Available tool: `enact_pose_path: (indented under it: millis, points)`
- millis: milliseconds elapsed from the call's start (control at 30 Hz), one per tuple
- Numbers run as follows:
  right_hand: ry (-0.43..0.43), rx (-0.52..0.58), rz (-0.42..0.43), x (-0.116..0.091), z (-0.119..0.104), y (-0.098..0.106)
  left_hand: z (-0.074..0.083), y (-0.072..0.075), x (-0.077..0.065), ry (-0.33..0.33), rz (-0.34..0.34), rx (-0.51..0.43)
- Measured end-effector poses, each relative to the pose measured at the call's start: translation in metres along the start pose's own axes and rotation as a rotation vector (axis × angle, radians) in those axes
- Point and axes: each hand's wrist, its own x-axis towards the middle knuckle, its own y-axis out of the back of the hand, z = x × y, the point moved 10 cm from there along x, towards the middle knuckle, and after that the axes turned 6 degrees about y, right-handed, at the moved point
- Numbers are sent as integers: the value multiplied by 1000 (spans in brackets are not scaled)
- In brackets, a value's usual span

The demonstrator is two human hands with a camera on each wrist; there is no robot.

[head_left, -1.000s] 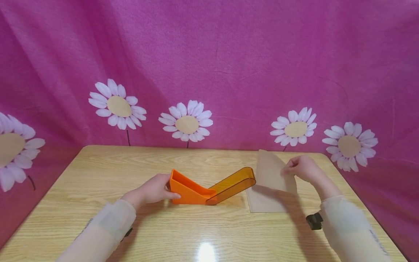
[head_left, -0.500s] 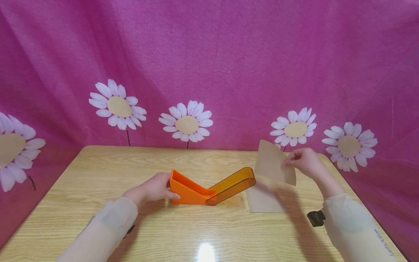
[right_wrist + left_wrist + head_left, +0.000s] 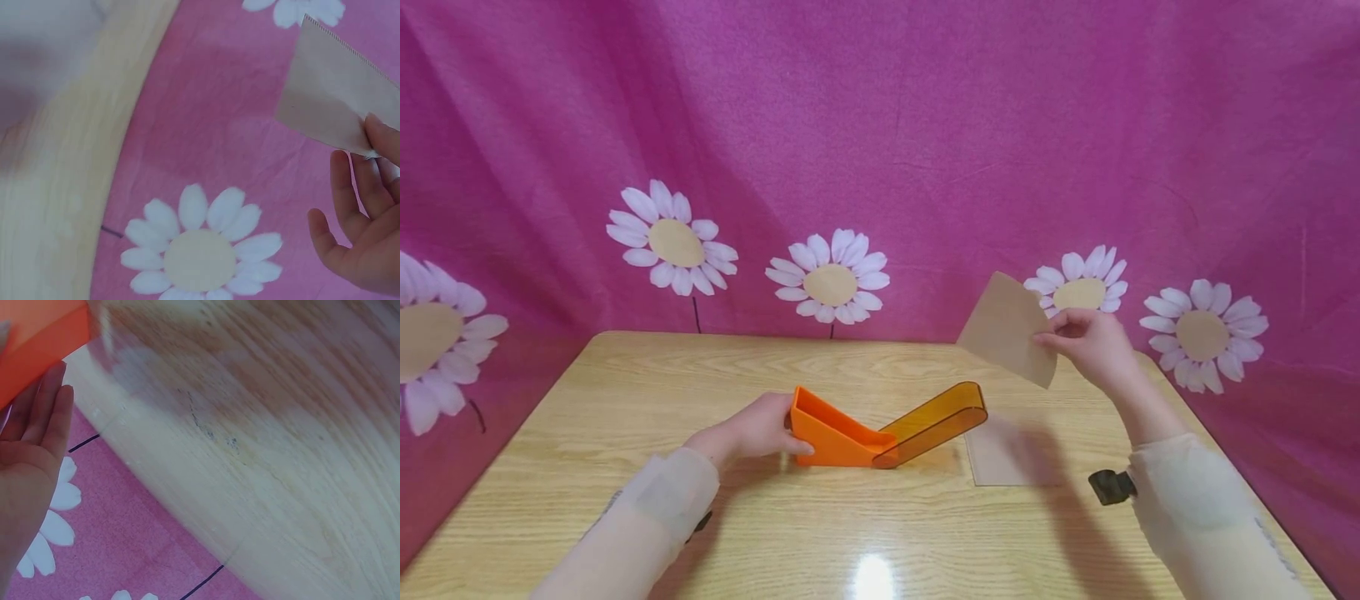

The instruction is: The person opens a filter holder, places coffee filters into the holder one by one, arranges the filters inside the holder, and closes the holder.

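My left hand [image 3: 752, 429] grips the tall end of an orange filter holder [image 3: 831, 439], thumb on its near side. Its clear amber lid [image 3: 934, 423] is swung up to the right. In the left wrist view, fingers [image 3: 47, 415] lie along the orange wall [image 3: 47, 337]. My right hand [image 3: 1096, 348] pinches a brown paper coffee filter [image 3: 1003, 329] by its edge, raised above the table's back edge. The right wrist view shows the crimped seam on this filter [image 3: 331, 87]. Below it, more brown filter paper [image 3: 1006, 463] lies flat on the table; whether it is one or several cannot be told.
The wood-grain table [image 3: 760, 533] has a bright light reflection near its front. A pink cloth [image 3: 925, 150] with large white daisies hangs behind and at both sides. A small black device [image 3: 1111, 487] sits at the right wrist.
My right hand has lifted the filter up and a little left, away from the paper on the table, and the filter has tilted. The left hand and the orange holder stay put.
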Motion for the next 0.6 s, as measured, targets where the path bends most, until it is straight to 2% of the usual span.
enact_pose_path:
  millis: [167,367,600]
  points:
    - [40,47,-3,2,-22,-9,0,1,3,15,4,5]
    - [58,57,-35,5,-43,-22,3,2,4,2,0,31]
    - [59,59,-98,8,-64,-47,3,2,4,28,-4,71]
